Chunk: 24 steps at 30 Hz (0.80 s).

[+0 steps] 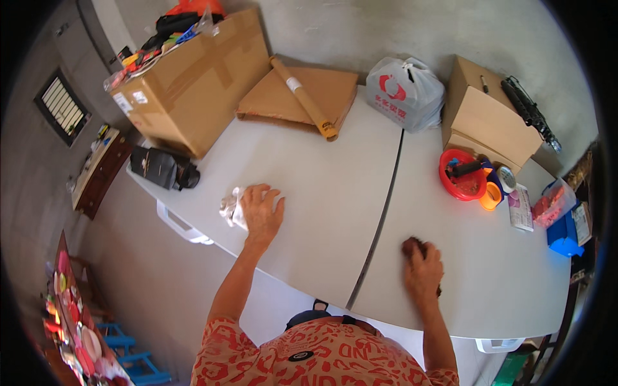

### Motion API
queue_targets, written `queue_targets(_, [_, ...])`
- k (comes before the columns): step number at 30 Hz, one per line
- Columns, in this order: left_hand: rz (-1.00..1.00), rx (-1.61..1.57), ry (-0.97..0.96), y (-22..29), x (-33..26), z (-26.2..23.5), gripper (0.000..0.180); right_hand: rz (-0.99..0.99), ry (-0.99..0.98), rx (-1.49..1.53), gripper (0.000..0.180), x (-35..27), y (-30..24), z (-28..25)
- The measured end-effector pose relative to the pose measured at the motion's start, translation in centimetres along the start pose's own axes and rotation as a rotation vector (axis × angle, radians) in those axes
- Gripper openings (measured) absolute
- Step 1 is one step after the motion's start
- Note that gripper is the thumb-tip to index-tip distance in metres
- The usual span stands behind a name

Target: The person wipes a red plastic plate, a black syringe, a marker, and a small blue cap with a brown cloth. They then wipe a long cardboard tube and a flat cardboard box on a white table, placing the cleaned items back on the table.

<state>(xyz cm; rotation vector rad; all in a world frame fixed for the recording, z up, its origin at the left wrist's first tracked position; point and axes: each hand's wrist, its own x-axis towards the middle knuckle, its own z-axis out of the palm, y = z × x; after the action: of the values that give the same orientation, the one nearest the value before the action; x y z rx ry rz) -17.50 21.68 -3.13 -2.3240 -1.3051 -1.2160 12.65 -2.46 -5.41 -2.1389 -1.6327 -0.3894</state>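
My left hand [262,213] lies over the right side of a crumpled white cloth or wrapper [230,208] on the left part of the grey table [309,212]. Its fingers are spread, with the thumb out to the right. On the right part of the table, my right hand [423,273] is closed around a dark brown bunched cloth-like thing [410,245]. That thing pokes out past the fingertips and below the palm; most of it is hidden under the hand.
A dark seam [383,219] splits the tabletop. Behind stand a large carton [193,83], a flat cardboard box with a tube [302,96], a plastic bag [405,96] and an open carton [489,122]. A red bowl [450,187], tape rolls [491,196] and a blue box [563,239] sit right; a black bag [154,168], left.
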Motion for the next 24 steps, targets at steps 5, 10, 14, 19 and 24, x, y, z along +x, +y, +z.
queue_targets(5, [-0.047, -0.005, -0.09, -4.3, -0.2, 0.5, 0.018, -0.056, -0.002, 0.111, 0.042, 0.6, -4.5, -0.2])
queue_targets(10, [-0.04, -0.045, -0.167, -5.0, 0.3, 0.7, 0.022, 0.041, 0.104, 0.045, 0.038, 3.8, -3.4, 2.3])
queue_targets(14, [-0.119, -0.333, -0.254, -2.8, 3.4, 1.4, 0.031, 0.065, 0.114, 0.031, 0.034, 7.1, -2.2, 3.5])
queue_targets(19, [-0.8, -1.173, -0.555, -0.1, 10.0, 7.5, 0.065, 0.153, 0.134, -0.019, 0.031, 10.8, -0.4, 5.8])
queue_targets(24, [-1.42, -1.593, -0.699, 2.9, 15.9, 14.9, 0.061, 0.246, 0.154, -0.011, 0.035, 12.0, -0.3, 6.8])
